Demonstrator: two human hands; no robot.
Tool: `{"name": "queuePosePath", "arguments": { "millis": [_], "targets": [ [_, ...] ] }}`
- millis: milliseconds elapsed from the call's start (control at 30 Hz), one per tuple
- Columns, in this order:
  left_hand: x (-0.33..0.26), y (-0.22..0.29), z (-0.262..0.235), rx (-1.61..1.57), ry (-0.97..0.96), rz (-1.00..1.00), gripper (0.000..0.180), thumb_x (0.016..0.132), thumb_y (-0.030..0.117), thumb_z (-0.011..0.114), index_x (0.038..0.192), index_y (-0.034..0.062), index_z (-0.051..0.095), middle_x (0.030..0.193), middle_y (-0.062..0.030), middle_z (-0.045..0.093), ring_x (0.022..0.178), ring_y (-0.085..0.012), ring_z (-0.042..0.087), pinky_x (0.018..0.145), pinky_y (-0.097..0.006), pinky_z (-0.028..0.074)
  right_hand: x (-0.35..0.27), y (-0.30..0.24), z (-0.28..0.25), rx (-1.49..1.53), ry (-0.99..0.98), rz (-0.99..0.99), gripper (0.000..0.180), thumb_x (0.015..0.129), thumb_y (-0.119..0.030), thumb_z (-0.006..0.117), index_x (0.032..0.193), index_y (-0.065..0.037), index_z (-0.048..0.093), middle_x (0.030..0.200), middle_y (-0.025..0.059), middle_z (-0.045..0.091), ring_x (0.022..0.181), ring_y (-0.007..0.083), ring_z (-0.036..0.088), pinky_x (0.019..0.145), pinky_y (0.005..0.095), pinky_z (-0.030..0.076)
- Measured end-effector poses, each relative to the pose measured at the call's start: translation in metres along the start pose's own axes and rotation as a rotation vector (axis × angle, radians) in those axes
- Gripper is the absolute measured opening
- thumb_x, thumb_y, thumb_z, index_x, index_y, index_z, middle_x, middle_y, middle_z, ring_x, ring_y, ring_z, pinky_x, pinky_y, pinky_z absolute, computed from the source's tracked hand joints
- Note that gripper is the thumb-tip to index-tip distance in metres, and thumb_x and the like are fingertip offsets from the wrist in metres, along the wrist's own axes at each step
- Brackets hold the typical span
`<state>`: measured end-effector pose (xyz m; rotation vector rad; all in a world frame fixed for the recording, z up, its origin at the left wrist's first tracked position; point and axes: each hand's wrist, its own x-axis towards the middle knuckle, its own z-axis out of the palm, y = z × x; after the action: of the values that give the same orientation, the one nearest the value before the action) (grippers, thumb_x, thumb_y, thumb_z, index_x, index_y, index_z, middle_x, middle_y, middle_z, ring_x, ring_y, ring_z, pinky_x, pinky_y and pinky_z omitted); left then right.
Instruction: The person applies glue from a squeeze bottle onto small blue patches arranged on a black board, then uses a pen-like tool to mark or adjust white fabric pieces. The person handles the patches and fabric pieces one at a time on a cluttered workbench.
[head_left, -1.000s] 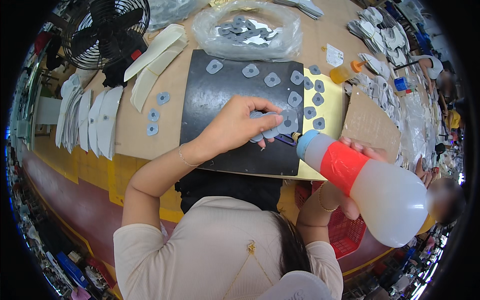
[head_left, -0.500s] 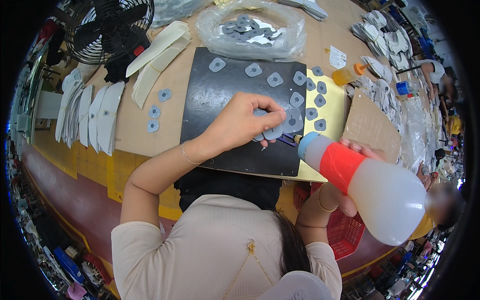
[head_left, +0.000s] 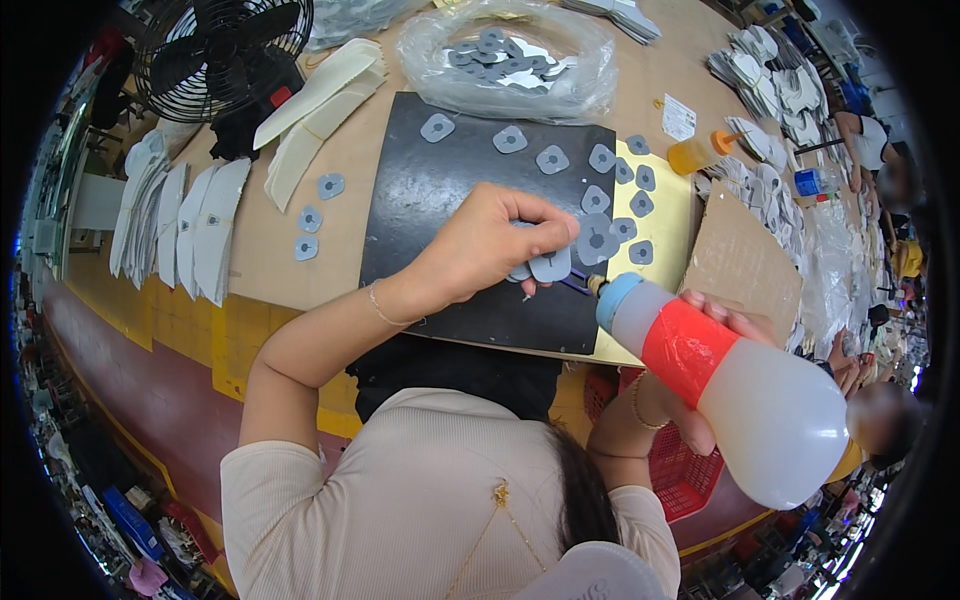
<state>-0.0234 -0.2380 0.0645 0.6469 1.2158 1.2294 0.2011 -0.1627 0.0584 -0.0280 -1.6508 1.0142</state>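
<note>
My left hand (head_left: 495,240) is closed over a black board (head_left: 420,180), its thumb and forefinger pinching a grey rounded patch (head_left: 598,240) with a dark centre mark. More grey patches (head_left: 550,266) are tucked under the same fingers. Just below them shows a thin purple strip (head_left: 577,284); what it belongs to is unclear. My right hand (head_left: 725,315) grips a translucent squeeze bottle (head_left: 775,410) with a red band and blue collar. The bottle lies tilted, its narrow nozzle (head_left: 597,284) pointing left near the purple strip. Several loose patches (head_left: 552,159) lie along the board's far and right sides.
A clear plastic bag (head_left: 505,75) of patches stands behind the board. Far left is a black fan (head_left: 222,55), near white cut pieces (head_left: 318,120). A yellow sheet (head_left: 665,215), brown cardboard (head_left: 745,250) and an orange-capped bottle (head_left: 700,152) are on the right.
The bottle's body has dipped slightly with my right hand, its nozzle staying close to the purple strip. The pinched patch has shifted a little to the right. My left hand is nearly still.
</note>
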Motion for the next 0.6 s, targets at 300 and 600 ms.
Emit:
{"name": "queuePosePath", "arguments": {
  "millis": [300,600],
  "targets": [
    [-0.001,-0.005,0.009,0.103,0.034,0.072,0.022,0.086,0.018,0.067,0.093,-0.0029,0.071,0.068,-0.0037,0.064,0.055,-0.0058,0.055,0.045,-0.02,0.045,0.0,0.001,0.011,-0.095,-0.084,-0.074,0.103,0.058,-0.065,0.074,0.125,0.006,0.041,0.122,0.0238,0.053,0.111,0.0356,0.056,0.099,0.0488,0.045],
    [0.008,-0.005,0.013,0.142,0.017,0.009,0.023,0.086,0.018,0.067,0.091,-0.004,0.071,0.066,-0.0051,0.063,0.054,-0.007,0.056,0.044,-0.021,0.045,-0.023,-0.02,-0.002,0.021,0.097,0.167,0.101,0.057,-0.064,0.076,0.122,0.006,0.043,0.109,0.0191,0.055,0.101,0.0331,0.059,0.095,0.0476,0.048]
  ]
}}
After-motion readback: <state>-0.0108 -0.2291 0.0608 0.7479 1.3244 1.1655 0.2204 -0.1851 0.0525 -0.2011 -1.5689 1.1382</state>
